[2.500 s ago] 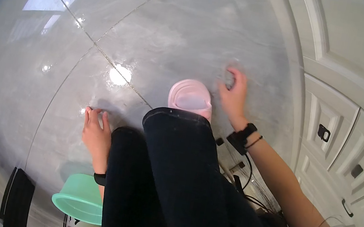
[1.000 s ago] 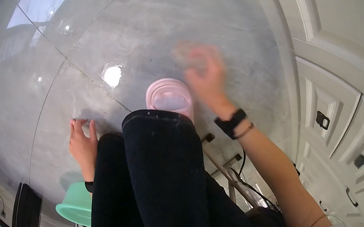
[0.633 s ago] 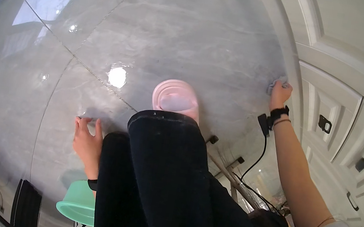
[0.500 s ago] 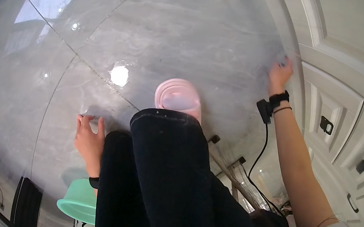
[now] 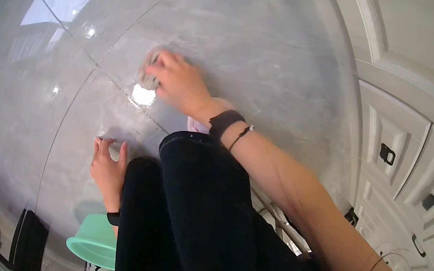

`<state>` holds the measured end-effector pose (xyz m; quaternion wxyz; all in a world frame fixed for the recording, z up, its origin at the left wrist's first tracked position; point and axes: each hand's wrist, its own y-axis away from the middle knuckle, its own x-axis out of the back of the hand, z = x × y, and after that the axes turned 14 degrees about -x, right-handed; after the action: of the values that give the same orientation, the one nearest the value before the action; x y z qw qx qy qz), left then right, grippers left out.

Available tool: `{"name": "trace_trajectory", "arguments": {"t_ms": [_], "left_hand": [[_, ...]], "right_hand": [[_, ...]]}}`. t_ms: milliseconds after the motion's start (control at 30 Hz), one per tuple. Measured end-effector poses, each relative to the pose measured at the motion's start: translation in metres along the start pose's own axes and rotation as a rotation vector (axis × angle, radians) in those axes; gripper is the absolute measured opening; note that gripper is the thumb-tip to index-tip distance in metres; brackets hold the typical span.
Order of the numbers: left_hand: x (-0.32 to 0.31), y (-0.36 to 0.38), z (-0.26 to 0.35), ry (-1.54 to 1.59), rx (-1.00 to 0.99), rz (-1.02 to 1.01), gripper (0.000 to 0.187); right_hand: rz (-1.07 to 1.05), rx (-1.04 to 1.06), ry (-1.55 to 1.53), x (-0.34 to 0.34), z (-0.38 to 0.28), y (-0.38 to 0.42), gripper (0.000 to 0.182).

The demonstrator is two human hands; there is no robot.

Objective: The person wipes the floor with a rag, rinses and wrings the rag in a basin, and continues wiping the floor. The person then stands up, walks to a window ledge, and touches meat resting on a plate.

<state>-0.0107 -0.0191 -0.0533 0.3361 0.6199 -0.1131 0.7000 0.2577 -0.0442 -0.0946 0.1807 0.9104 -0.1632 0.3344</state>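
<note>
My right hand (image 5: 180,83) is closed on a crumpled greyish rag (image 5: 149,69), which is pressed to the glossy grey tiled floor (image 5: 255,44). The rag is slightly blurred, and the fingers cover part of it. At the lower left, my left hand (image 5: 108,166) rests by the floor beside my knee, thumb and fingers curved apart, with nothing visible in it. Behind its wrist stands a green plastic basin (image 5: 95,236), partly hidden by my leg. The tip of a pink slipper (image 5: 198,125) shows below my right forearm.
White panelled cabinets (image 5: 394,142) with dark handles line the right side. A metal-legged rack (image 5: 283,221) is partly visible behind my leg. Dark upright objects (image 5: 31,242) stand at the lower left. Light reflects off the floor.
My right hand has swept left from beside the cabinet base to the floor ahead of my knees, and its forearm now crosses over the slipper. The left hand stays in place.
</note>
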Motion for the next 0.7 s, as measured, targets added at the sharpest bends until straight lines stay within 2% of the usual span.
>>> {"name": "trace_trajectory", "arguments": {"t_ms": [33, 67, 133, 200, 233, 267, 300, 333, 400, 467, 500, 567, 667, 700], "left_hand": [[0.005, -0.002, 0.002, 0.035, 0.039, -0.054, 0.031], [0.008, -0.004, 0.003, 0.071, 0.079, -0.107, 0.031], [0.005, 0.0, -0.002, 0.101, 0.069, -0.049, 0.03], [0.006, 0.0, -0.001, 0.133, 0.084, -0.005, 0.03], [0.006, 0.001, -0.001, 0.149, 0.101, -0.011, 0.029], [0.006, 0.0, -0.002, 0.165, 0.116, -0.014, 0.029], [0.007, 0.0, -0.004, 0.181, 0.129, -0.014, 0.029], [0.006, 0.001, -0.005, 0.184, 0.113, 0.009, 0.029], [0.005, 0.004, -0.009, 0.185, 0.083, 0.053, 0.03], [0.004, 0.005, -0.013, 0.207, 0.073, 0.072, 0.03], [0.003, 0.006, -0.014, 0.217, 0.068, 0.079, 0.03], [0.004, 0.007, -0.015, 0.238, 0.074, 0.096, 0.03], [0.004, 0.01, -0.018, 0.238, 0.047, 0.131, 0.03], [0.004, 0.012, -0.019, 0.25, 0.048, 0.129, 0.03]], "right_hand": [[-0.069, 0.016, -0.046, -0.01, -0.006, 0.002, 0.031], [-0.053, -0.004, -0.115, -0.011, -0.009, 0.003, 0.031], [-0.027, -0.042, -0.247, 0.003, -0.013, 0.006, 0.031], [-0.011, -0.373, -0.319, 0.049, -0.023, 0.013, 0.031], [0.164, -0.288, -0.362, 0.06, -0.009, 0.017, 0.032], [0.307, -0.32, -0.305, 0.071, 0.009, 0.022, 0.033], [0.39, -0.429, -0.35, 0.081, 0.034, 0.032, 0.032], [0.402, -0.704, -0.496, 0.102, 0.028, 0.042, 0.033], [0.496, -0.736, -0.43, 0.117, 0.056, 0.064, 0.035], [0.488, -0.73, -0.069, 0.113, 0.105, 0.092, 0.036], [0.469, -0.703, -0.022, 0.103, 0.11, 0.099, 0.035], [0.433, -0.653, 0.071, 0.089, 0.105, 0.102, 0.035], [0.348, -0.408, 0.103, 0.065, 0.083, 0.073, 0.035], [0.278, -0.396, 0.095, 0.057, 0.064, 0.064, 0.036]]}}
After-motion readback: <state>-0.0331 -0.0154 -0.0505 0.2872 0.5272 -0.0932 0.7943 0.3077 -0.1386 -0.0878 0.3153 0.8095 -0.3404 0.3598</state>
